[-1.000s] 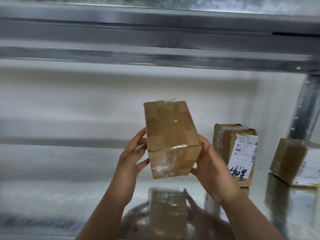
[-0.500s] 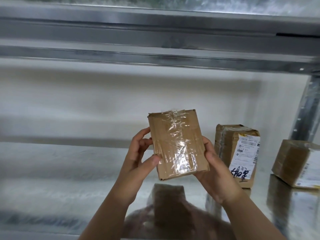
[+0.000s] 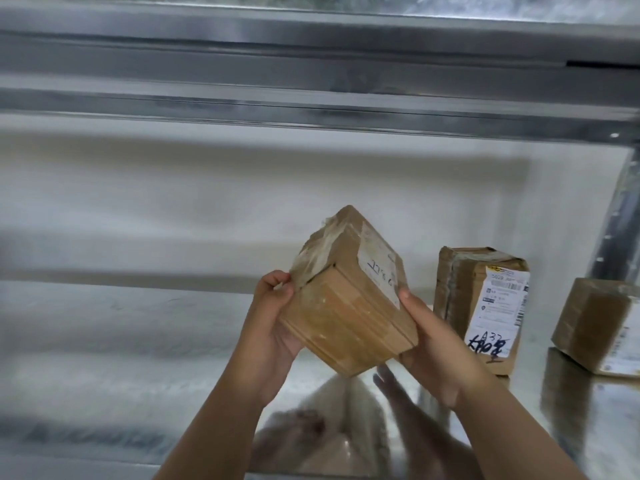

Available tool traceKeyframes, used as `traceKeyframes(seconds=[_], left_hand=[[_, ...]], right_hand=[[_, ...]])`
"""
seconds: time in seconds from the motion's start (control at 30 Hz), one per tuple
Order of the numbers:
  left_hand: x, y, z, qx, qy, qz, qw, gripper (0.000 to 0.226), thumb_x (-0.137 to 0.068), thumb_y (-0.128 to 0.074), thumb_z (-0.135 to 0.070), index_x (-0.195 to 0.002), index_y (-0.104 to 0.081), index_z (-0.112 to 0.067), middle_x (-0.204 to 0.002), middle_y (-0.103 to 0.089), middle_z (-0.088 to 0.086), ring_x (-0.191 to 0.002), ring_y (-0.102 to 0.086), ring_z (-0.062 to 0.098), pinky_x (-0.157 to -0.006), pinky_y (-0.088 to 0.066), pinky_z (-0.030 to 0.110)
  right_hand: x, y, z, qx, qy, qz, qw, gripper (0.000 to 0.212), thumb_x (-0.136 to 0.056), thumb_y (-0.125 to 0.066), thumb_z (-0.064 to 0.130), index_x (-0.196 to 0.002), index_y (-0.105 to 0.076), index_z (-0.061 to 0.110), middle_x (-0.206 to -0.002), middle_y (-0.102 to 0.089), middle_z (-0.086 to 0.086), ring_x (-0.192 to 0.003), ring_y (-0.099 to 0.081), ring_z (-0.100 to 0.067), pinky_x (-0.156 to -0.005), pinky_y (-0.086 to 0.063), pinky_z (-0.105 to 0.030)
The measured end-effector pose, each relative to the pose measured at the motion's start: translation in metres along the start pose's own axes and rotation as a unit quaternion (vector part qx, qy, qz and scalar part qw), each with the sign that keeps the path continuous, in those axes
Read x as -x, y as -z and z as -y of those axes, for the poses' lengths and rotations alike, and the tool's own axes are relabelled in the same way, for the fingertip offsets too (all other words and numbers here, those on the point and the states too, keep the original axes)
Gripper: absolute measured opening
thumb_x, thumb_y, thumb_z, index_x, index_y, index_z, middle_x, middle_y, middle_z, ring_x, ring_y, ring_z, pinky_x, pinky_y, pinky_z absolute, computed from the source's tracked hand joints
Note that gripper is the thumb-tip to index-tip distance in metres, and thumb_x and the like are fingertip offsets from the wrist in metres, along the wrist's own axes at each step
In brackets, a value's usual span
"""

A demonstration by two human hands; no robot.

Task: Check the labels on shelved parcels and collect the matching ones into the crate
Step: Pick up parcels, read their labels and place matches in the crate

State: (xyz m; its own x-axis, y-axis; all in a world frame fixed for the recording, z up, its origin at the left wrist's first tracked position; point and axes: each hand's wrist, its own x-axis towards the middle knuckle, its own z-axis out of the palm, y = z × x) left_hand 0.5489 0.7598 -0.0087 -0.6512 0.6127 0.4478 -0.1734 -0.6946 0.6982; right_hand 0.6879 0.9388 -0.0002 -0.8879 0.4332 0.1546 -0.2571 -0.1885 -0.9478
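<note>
I hold a small brown cardboard parcel [image 3: 346, 299] tilted in the air above a shiny metal shelf [image 3: 121, 341]. A white label with handwriting shows on its upper right face, and clear tape covers its top left end. My left hand [image 3: 273, 317] grips the parcel's left side with curled fingers. Under its right side, my right hand [image 3: 433, 337] holds it with the thumb on the label's edge. A second parcel [image 3: 481, 310] stands upright on the shelf to the right, with a printed label marked "A32". The crate is not in view.
A third parcel [image 3: 599, 327] lies at the far right edge of the shelf. A metal beam [image 3: 311, 81] of the shelf above spans the top. An upright post [image 3: 620, 216] stands at the right. A white wall lies behind.
Both hands have turned the parcel over. Its taped face has swung away and the labelled face now shows at the upper right.
</note>
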Motion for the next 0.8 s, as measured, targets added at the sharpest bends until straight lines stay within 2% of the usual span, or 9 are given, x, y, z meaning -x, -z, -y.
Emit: traceKeyframes(seconds=[0.03, 0.1, 0.17, 0.23, 0.33, 0.43, 0.5, 0.63, 0.8], left_hand=[[0.000, 0.001, -0.001, 0.027, 0.005, 0.013, 1.000, 0.030, -0.074, -0.073, -0.019, -0.101, -0.059, -0.019, -0.106, -0.071, 0.007, -0.090, -0.072, 0.023, -0.067, -0.060, 0.036], [0.002, 0.002, -0.001, 0.023, 0.020, 0.031, 0.999, 0.037, -0.067, -0.069, -0.011, -0.103, -0.063, -0.015, -0.104, -0.072, 0.012, -0.086, -0.072, 0.026, -0.067, -0.059, 0.037], [0.001, 0.001, 0.000, -0.077, 0.025, -0.010, 0.997, 0.039, -0.067, -0.060, -0.009, -0.105, -0.064, -0.008, -0.094, -0.072, 0.012, -0.079, -0.070, 0.025, -0.065, -0.058, 0.033], [-0.005, 0.000, 0.002, -0.243, 0.004, -0.077, 0.967, 0.029, -0.087, -0.060, -0.023, -0.109, -0.067, -0.005, -0.098, -0.074, 0.011, -0.088, -0.073, 0.023, -0.073, -0.057, 0.031], [0.000, -0.006, 0.001, -0.328, 0.047, -0.054, 0.942, 0.024, -0.102, -0.058, -0.036, -0.115, -0.062, -0.016, -0.116, -0.073, 0.016, -0.090, -0.075, 0.013, -0.076, -0.054, 0.029], [0.007, -0.016, 0.001, -0.340, 0.078, -0.028, 0.937, 0.076, -0.075, -0.076, -0.051, -0.135, -0.033, -0.032, -0.120, -0.072, 0.000, -0.105, -0.071, 0.010, -0.074, -0.053, 0.014], [0.012, -0.015, 0.001, -0.326, 0.076, -0.020, 0.942, 0.095, -0.073, -0.087, -0.051, -0.143, -0.024, -0.037, -0.124, -0.071, -0.001, -0.108, -0.072, 0.012, -0.080, -0.055, 0.019], [0.009, -0.017, -0.001, -0.307, 0.072, -0.034, 0.948, 0.098, -0.073, -0.090, -0.038, -0.147, -0.026, -0.037, -0.122, -0.072, 0.004, -0.105, -0.075, 0.017, -0.092, -0.060, 0.035], [0.009, -0.017, 0.001, -0.341, 0.048, -0.038, 0.938, 0.095, -0.064, -0.080, -0.045, -0.145, -0.030, -0.038, -0.118, -0.074, 0.000, -0.103, -0.075, 0.016, -0.093, -0.061, 0.034]], right_hand=[[0.003, -0.002, 0.001, -0.013, -0.018, 0.019, 1.000, 0.059, -0.087, -0.065, 0.048, -0.140, -0.065, 0.021, -0.132, -0.073, -0.012, -0.119, -0.071, -0.027, -0.115, -0.046, -0.050], [0.007, -0.003, 0.001, -0.029, -0.027, 0.027, 0.999, 0.050, -0.087, -0.062, 0.043, -0.131, -0.070, 0.022, -0.125, -0.076, -0.012, -0.110, -0.075, -0.028, -0.103, -0.053, -0.051], [0.006, -0.002, 0.001, -0.019, -0.008, 0.036, 0.999, 0.051, -0.086, -0.069, 0.037, -0.134, -0.066, 0.019, -0.124, -0.077, -0.011, -0.106, -0.077, -0.026, -0.090, -0.059, -0.043], [0.006, -0.001, 0.000, 0.015, 0.023, 0.023, 0.999, 0.058, -0.084, -0.077, 0.032, -0.138, -0.062, 0.018, -0.123, -0.077, -0.010, -0.107, -0.077, -0.024, -0.083, -0.060, -0.035], [0.003, 0.003, -0.004, 0.029, 0.053, -0.002, 0.998, 0.069, -0.076, -0.071, 0.032, -0.143, -0.057, 0.019, -0.126, -0.077, -0.009, -0.114, -0.075, -0.026, -0.096, -0.055, -0.041], [0.004, 0.004, -0.006, 0.051, 0.075, 0.005, 0.996, 0.070, -0.078, -0.072, 0.029, -0.145, -0.054, 0.025, -0.127, -0.076, -0.006, -0.117, -0.073, -0.027, -0.105, -0.053, -0.048], [0.006, 0.000, -0.005, 0.071, 0.086, 0.009, 0.994, 0.068, -0.077, -0.073, 0.030, -0.144, -0.055, 0.030, -0.127, -0.076, -0.002, -0.119, -0.072, -0.024, -0.109, -0.051, -0.050], [0.005, -0.001, -0.004, 0.080, 0.090, 0.003, 0.993, 0.066, -0.079, -0.073, 0.027, -0.143, -0.055, 0.031, -0.129, -0.075, -0.001, -0.123, -0.070, -0.027, -0.116, -0.045, -0.057], [0.005, 0.000, -0.004, 0.100, 0.090, 0.004, 0.991, 0.068, -0.081, -0.072, 0.029, -0.146, -0.053, 0.032, -0.132, -0.074, 0.000, -0.126, -0.068, -0.027, -0.117, -0.043, -0.058]])
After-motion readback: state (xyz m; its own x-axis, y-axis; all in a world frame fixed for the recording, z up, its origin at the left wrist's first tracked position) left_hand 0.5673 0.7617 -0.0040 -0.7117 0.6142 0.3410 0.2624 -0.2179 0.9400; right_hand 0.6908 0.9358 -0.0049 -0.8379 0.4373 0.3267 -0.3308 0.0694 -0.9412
